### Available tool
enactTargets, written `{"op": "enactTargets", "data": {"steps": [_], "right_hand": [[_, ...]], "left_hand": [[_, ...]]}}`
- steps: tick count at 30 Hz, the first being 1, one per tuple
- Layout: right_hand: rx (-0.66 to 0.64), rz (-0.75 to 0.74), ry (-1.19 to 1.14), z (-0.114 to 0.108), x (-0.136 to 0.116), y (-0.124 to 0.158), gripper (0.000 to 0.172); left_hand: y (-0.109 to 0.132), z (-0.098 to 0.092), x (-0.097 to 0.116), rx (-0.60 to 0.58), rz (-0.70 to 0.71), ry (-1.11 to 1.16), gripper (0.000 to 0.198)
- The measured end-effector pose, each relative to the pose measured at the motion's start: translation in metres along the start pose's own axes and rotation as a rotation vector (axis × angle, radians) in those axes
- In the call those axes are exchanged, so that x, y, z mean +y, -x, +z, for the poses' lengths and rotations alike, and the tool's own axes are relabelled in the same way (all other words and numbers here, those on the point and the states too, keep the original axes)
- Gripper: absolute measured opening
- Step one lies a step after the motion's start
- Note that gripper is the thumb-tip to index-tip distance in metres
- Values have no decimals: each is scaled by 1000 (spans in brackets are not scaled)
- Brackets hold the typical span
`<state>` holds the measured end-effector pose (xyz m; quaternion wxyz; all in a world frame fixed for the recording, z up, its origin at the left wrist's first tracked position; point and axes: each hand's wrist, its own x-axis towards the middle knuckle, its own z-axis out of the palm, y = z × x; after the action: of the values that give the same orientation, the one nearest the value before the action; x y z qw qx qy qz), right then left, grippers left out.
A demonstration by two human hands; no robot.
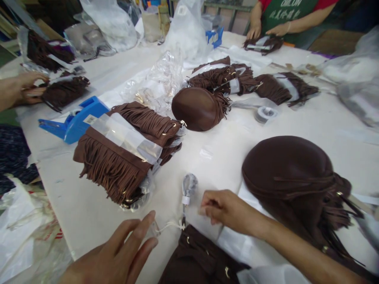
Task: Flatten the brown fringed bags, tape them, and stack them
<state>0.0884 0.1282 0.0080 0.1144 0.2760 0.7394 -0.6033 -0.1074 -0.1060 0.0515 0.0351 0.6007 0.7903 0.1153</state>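
My left hand [118,252] is at the bottom edge, fingers long and pressed together, pinching a small clear tag [153,228] tied with white string [171,225] to a dark brown bag [201,260] lying in front of me. My right hand [225,209] hovers just right of the string with its fingertips curled into a pinch; what they hold is too small to make out. A small grey packet [188,186] lies on the white table [225,154] between my hands.
A stack of fringed brown pieces [124,154] wrapped in clear film lies to the left, with a blue tape dispenser [74,120] behind it. Rounded brown bags [198,108] [290,169] sit centre and right, near a tape roll [265,114]. A co-worker's hand [23,90] works at far left, and another person's hands [266,31] at the far side.
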Motion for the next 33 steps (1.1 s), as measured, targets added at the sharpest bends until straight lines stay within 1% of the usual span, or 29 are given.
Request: {"op": "enactTargets", "data": {"steps": [2, 3, 4, 5, 6, 7, 9, 11, 14, 16, 18, 21, 23, 27, 30, 33], "right_hand": [[255, -117, 203, -12, -10, -12, 17], [349, -183, 314, -16, -14, -20, 21], [391, -244, 413, -18, -18, -29, 29], [382, -292, 494, -19, -21, -38, 37], [336, -328, 558, -19, -22, -46, 41], [271, -350, 614, -18, -24, -53, 40], [163, -348, 708, -19, -24, -61, 29], [128, -315, 771, -23, -24, -60, 19], [156, -265, 781, -32, -24, -39, 11], [183, -215, 728, -35, -24, -17, 9], [168, -129, 631, -32, -23, 6, 7], [44, -18, 457, -19, -17, 35, 13], [-50, 4, 392, -8, -9, 47, 18], [-149, -4, 354, 6, 8, 56, 16], [-183, -36, 355, 6, 14, 53, 16], [-177, -80, 396, 6, 13, 46, 17]], "left_hand": [[-7, 1, 12, -31, 108, 59, 37], [-13, 5, 19, -74, 173, 95, 37], [-20, 12, 27, -121, 217, 130, 37], [-27, 20, 35, -189, 242, 160, 37], [-34, 29, 43, -274, 261, 185, 38], [-40, 38, 49, -366, 275, 206, 39], [-49, 50, 59, -534, 314, 250, 41], [-55, 53, 61, -664, 325, 307, 38], [-59, 47, 56, -774, 274, 400, 20], [-59, 44, 53, -788, 257, 440, 14], [-57, 43, 50, -769, 269, 466, 14], [-52, 46, 49, -721, 296, 514, 16], [-50, 47, 49, -696, 311, 560, 16], [-53, 47, 51, -678, 326, 701, 13], [-57, 45, 52, -666, 307, 805, 12], [-59, 45, 53, -673, 327, 846, 10]]}}
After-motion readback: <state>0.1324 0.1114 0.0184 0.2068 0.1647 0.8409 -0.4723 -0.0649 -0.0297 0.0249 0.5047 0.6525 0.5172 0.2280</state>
